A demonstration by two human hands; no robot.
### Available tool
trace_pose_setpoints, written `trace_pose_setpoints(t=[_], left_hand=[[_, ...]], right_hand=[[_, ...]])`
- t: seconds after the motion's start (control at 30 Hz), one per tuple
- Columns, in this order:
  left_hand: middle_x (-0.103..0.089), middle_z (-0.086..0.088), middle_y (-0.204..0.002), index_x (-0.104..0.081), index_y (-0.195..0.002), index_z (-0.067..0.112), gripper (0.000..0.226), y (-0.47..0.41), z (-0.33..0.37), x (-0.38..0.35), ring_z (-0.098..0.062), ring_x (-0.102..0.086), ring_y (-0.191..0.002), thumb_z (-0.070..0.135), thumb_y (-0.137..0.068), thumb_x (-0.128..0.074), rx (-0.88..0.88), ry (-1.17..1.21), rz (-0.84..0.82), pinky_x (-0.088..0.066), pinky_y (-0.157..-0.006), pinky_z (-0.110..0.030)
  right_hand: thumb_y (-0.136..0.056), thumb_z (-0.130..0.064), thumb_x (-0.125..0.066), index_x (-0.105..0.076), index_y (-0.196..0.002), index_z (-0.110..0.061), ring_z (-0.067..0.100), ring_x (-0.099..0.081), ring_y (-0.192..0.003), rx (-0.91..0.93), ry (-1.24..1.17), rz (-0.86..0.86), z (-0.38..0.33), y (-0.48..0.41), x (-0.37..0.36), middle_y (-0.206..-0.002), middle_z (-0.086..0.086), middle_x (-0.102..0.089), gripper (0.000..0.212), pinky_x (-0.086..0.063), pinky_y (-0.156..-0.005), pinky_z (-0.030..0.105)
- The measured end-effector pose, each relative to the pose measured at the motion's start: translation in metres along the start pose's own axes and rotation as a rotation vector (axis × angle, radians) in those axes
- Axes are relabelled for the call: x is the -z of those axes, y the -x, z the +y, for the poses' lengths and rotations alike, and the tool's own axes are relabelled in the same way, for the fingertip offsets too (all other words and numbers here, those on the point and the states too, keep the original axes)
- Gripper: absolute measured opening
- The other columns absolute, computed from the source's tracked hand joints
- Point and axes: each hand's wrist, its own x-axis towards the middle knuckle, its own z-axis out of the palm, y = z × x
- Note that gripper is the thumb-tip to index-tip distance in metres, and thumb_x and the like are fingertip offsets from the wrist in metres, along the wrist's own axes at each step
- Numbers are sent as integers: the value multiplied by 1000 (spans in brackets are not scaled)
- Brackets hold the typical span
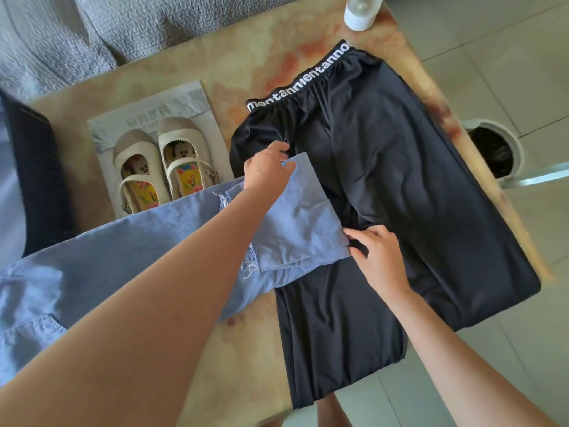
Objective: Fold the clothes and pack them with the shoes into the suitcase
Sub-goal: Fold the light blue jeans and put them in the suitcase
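Our left hand (268, 169) and right hand (380, 255) pinch the blue jeans (295, 223) hem. It overlaps black trousers (400, 167) at the tabletop (215, 57)'s right edge.

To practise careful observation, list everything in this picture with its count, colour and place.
trousers: one, black, spread on table's right
jeans: one, blue, table's left, leg end over trousers
shoes: two, cream, side by side on paper
paper: one, pale grey, table's left
bottle: one, white, table's far edge
table: one, marbled beige, centre
sofa: one, grey, beyond table
bin: one, white, floor, right
ribbed case, perhaps suitcase: one, dark, far left
left hand: one, grips jeans hem's far corner
right hand: one, pinches jeans hem's near corner
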Motion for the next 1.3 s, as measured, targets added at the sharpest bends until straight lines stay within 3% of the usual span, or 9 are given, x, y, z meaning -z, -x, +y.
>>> trace_pose_setpoints(t=[0.33,0.6,0.73,0.83,0.93,1.07,1.17,1.23,1.3], left_hand=[[-69,3,-100,-70,-102,30,24,-21,11,-14,-20,-54,-107,46,-88,-59,55,-55,101,-31,-97,-34],[-67,6,-85,-71,-86,23,15,-21,22,-15,-13,-54,-80,23,-89,-57,82,32,242,-26,-89,-24],[-67,3,-98,-72,-89,26,15,-20,23,-19,-19,-54,-101,23,-87,-58,113,93,257,-35,-95,-31],[-60,0,-112,-71,-102,25,17,-18,16,-19,-22,-43,-112,23,-89,-59,-11,-33,235,-27,-98,-29],[-52,-4,-124,-59,-124,23,34,-6,1,-18,-25,-39,-120,28,-91,-60,-92,-99,272,-26,-107,-36],[-56,-9,-122,-62,-122,16,37,30,-28,-25,-31,-49,-113,16,-85,-60,-436,-212,398,-39,-101,-44],[-51,-10,-139,-58,-130,20,42,59,-56,-41,-31,-48,-128,27,-91,-43,-700,-515,165,-38,-106,-45],[-14,-8,-159,-22,-150,26,55,69,-76,-45,-25,-16,-146,38,-99,-36,-583,-714,-199,-19,-118,-44],[15,-3,-159,12,-150,27,65,66,-87,-41,-21,8,-147,46,-101,-27,-474,-844,-366,-3,-119,-41]], right_hand=[[-80,-4,-73,-76,-90,-18,22,-56,-70,2,-95,138,6,5,-13,-79,-2,-65,17,-46,-71,33],[-91,-8,-54,-65,-83,-14,8,-57,-77,15,-54,328,3,30,-6,-92,-9,-70,15,-33,-80,21],[-90,-12,-49,-65,-85,-9,10,-55,-72,12,-14,399,-7,31,-13,-84,-5,-69,18,-35,-74,23],[-89,-6,-57,-68,-96,-12,17,-62,-80,-47,-78,265,-4,32,-20,-95,-4,-71,14,-39,-76,25],[-92,-10,-56,-66,-114,-22,13,-61,-97,-298,-449,103,-10,31,-10,-103,-10,-68,27,-43,-88,27],[-96,-31,-53,-64,-118,-26,-3,-58,-105,-471,-695,23,-27,14,5,-111,-17,-66,25,-43,-89,19],[-89,-37,-63,-60,-123,-24,0,-59,-102,-507,-680,-4,-34,-5,1,-112,-13,-64,36,-46,-90,24],[-84,-37,-68,-57,-125,-22,7,-60,-99,-513,-583,-52,-36,-14,-6,-111,-10,-63,45,-49,-88,31],[-83,-33,-69,-55,-126,-19,14,-59,-97,-493,-448,-83,-38,-20,-11,-108,-6,-61,48,-49,-86,38]])
